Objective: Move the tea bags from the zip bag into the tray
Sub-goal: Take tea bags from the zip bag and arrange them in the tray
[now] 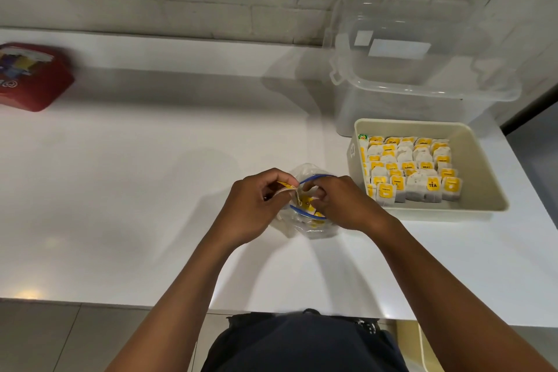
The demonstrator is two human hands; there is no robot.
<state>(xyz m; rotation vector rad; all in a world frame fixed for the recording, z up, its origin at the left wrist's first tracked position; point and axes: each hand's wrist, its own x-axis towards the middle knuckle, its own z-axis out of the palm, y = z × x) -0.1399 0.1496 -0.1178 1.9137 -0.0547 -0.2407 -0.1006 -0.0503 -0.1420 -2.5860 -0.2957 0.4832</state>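
Observation:
A clear zip bag [314, 228] with a blue zip rim stands open on the white counter in front of me, with yellow-tagged tea bags [308, 201] inside. My left hand [255, 205] pinches a tea bag with a yellow tag at the bag's left rim. My right hand [341, 202] has its curled fingers in the bag's mouth, gripping tea bags there. The beige tray [480, 160] sits to the right, holding several rows of tea bags [410, 169] with yellow tags.
A clear plastic lidded box [419, 57] stands behind the tray against the white brick wall. A red box [30, 75] lies at the counter's far left. The counter's front edge [120, 303] runs close to my body.

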